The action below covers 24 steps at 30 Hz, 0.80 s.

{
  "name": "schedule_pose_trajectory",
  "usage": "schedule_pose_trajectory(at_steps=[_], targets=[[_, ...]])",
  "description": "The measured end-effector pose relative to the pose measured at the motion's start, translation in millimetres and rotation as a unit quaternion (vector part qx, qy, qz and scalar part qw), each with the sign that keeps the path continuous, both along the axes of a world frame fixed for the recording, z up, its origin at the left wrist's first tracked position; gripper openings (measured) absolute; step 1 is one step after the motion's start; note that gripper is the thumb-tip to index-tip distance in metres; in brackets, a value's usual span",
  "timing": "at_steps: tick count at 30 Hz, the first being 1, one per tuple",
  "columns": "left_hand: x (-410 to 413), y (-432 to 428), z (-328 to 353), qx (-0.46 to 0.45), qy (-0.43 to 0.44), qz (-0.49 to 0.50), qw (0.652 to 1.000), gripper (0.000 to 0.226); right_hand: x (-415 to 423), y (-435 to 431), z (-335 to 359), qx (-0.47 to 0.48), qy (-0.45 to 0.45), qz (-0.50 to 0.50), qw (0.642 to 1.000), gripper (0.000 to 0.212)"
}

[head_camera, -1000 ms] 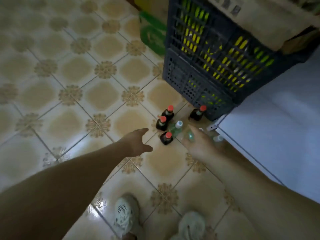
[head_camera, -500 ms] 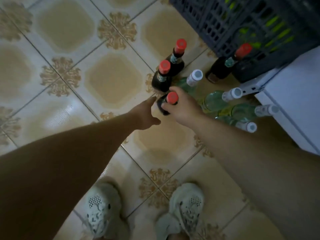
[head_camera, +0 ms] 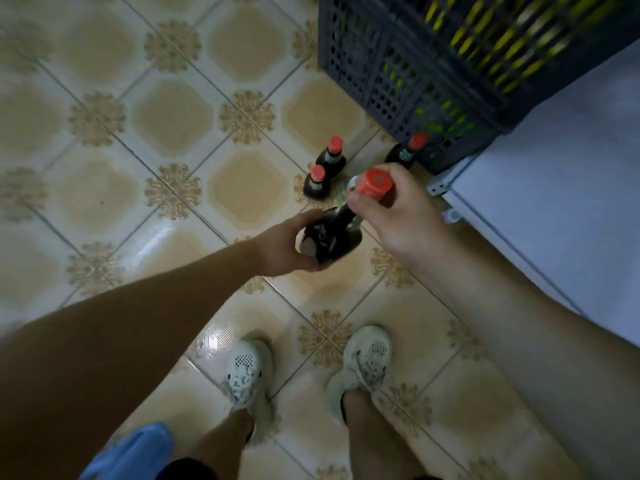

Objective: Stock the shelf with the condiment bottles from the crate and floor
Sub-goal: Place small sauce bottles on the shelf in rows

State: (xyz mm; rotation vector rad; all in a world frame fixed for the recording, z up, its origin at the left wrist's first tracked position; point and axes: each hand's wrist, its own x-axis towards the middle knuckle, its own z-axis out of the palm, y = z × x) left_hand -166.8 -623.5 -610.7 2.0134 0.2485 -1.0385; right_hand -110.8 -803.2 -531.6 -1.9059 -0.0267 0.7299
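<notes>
A dark condiment bottle (head_camera: 332,233) with a red cap is lifted off the tiled floor. My right hand (head_camera: 398,216) pinches its neck just under the cap. My left hand (head_camera: 284,247) cups the bottle's body from the left, fingers curled round it. Three more dark red-capped bottles stand on the floor behind: one (head_camera: 332,157), one (head_camera: 317,185) and one (head_camera: 408,152) against the crate. The clear bottles are mostly hidden behind my right hand. The dark plastic crate (head_camera: 398,64) with yellow-capped bottles inside stands at the upper right.
A white cabinet or freezer top (head_camera: 554,185) fills the right side, its corner close to my right hand. My two feet in white shoes (head_camera: 249,372) stand on the patterned floor tiles (head_camera: 138,168) below the bottles.
My right hand has lifted the nearest dark bottle off the floor toward me. My left hand, open beside it before, now grips the bottle's body. The camera has pulled back up.
</notes>
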Motion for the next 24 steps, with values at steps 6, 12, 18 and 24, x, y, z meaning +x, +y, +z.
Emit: schedule_pose_trajectory(at_steps=[6, 12, 18, 24], targets=[[-14, 4, 241, -0.122, -0.048, -0.004, 0.991, 0.080, -14, 0, 243, 0.064, -0.089, -0.112, 0.988, 0.013], [-32, -29, 444, -0.199, -0.243, 0.043, 0.948, 0.084, -46, -3, 439, 0.069, -0.237, -0.226, 0.942, 0.025], [-46, -47, 574, -0.314, -0.274, -0.027, 0.909, 0.079, -84, -45, 586, 0.129, -0.301, -0.269, 0.906, 0.020], [-67, -104, 658, -0.444, -0.221, -0.113, 0.861, 0.090, -132, -92, 679, 0.311, -0.323, -0.256, 0.857, 0.015]])
